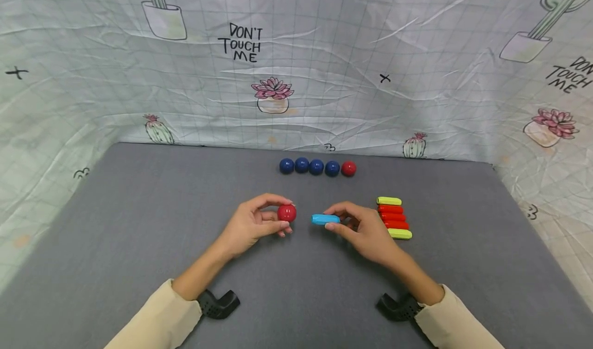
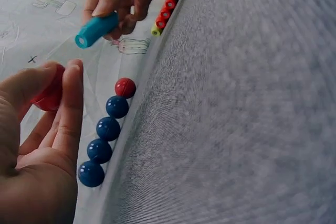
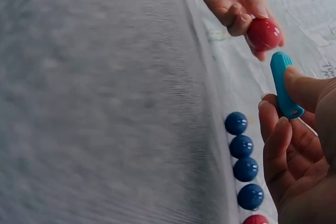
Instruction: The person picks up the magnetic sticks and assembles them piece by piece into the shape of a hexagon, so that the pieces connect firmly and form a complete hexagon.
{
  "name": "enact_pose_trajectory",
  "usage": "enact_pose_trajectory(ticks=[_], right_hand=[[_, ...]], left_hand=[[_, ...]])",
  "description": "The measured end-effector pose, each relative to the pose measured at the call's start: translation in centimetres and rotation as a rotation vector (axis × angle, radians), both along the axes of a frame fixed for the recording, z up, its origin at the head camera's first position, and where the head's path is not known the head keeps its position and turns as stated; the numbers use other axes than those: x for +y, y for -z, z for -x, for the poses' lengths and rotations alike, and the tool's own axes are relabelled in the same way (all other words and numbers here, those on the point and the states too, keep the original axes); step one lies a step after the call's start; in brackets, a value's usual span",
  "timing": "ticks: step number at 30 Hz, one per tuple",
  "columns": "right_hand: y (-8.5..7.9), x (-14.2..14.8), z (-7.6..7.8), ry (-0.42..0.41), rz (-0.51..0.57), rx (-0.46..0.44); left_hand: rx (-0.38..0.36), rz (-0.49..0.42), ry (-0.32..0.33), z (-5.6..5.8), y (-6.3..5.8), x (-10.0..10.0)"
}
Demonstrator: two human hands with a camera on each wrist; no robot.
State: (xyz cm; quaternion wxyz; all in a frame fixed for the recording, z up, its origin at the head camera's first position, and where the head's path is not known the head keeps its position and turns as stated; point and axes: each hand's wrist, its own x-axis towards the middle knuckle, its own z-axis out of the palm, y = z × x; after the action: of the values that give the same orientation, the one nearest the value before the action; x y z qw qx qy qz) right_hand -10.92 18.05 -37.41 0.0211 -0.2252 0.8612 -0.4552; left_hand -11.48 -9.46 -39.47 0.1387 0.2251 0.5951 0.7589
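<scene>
My left hand (image 1: 250, 226) pinches a glossy red ball (image 1: 287, 213) between thumb and fingers, above the grey table. In the left wrist view the fingers partly cover that ball (image 2: 50, 94). Facing it, my right hand (image 1: 366, 231) pinches a short light-blue ribbed stick (image 1: 325, 219) by its right end. The right wrist view shows this stick (image 3: 283, 85) tilted, with a small hole at its lower end. A small gap separates the ball and the stick.
Toward the back of the grey table (image 1: 185, 184), several dark blue balls (image 1: 316, 167) and one red ball (image 1: 349, 168) form a row. Beside my right hand lie three red sticks (image 1: 391, 216) between two yellow-green sticks (image 1: 389, 201). A printed cloth (image 1: 324, 45) hangs behind.
</scene>
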Motion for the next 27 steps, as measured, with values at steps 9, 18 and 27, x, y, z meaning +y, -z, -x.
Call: enact_pose_trajectory(ticks=[9, 18, 27], right_hand=[[-2.5, -1.5, -1.3, -0.001, -0.02, -0.029], [-2.3, -1.7, -1.4, -0.018, -0.027, -0.053], [-2.0, -1.9, -1.6, -0.046, -0.005, -0.047]], left_hand=[[0.077, 0.074, 0.048, -0.1, 0.8, -0.2], [0.271, 0.068, 0.104, 0.2, 1.4, 0.0], [0.292, 0.112, 0.119, 0.2, 1.5, 0.0]])
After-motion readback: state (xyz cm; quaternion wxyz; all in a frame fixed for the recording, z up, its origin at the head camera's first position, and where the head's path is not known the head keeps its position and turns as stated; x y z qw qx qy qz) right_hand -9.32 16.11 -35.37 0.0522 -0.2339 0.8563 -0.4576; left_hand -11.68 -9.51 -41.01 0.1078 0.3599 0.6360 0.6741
